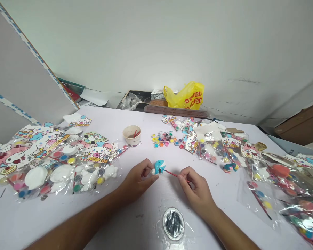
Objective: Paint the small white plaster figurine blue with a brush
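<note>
Between the thumb and fingers of my left hand (142, 177) is a small figurine (159, 166), mostly light blue with white areas and a dark patch low on its front. My right hand (195, 189) pinches a thin red paintbrush (172, 173), held almost level. The brush tip meets the figurine near its dark patch, though whether it touches cannot be made out. Beyond the hands, a group of small paint pots (165, 139) in many colours sits on the white table (146, 215). A paper cup (131, 135) with red sticks leaning inside stands to their left.
Plastic packs with white figurines and paints (62, 173) cover the left side. More packs (208, 146) spread over the right, near a painted blue figurine (230, 167). A round silver-rimmed disc (173, 224) lies in front of me. A yellow plastic bag (185, 97) sits by the wall.
</note>
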`<state>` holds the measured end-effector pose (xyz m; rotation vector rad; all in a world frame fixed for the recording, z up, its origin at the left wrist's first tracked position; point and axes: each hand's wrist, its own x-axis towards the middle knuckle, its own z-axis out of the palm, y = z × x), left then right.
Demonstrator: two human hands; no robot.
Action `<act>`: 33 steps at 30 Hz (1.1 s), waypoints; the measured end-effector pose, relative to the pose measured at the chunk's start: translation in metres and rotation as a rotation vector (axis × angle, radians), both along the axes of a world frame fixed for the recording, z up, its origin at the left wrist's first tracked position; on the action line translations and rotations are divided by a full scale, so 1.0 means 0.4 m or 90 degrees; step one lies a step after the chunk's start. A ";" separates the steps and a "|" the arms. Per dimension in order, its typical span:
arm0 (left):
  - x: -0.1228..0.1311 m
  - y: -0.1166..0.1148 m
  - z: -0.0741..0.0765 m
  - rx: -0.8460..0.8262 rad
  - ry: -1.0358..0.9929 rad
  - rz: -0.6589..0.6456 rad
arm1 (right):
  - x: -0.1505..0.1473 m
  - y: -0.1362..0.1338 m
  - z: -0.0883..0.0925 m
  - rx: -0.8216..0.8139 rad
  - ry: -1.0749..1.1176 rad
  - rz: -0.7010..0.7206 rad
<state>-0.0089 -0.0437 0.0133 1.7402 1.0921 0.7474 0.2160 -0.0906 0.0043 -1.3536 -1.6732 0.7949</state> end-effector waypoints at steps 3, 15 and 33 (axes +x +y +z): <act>-0.002 0.000 -0.004 0.013 0.004 -0.003 | -0.003 -0.001 0.003 -0.005 -0.002 0.001; 0.000 0.001 0.001 -0.003 0.002 0.018 | 0.000 0.000 0.000 0.007 -0.005 0.010; 0.001 0.005 0.007 -0.072 -0.059 0.014 | -0.001 0.002 0.006 -0.022 -0.030 0.012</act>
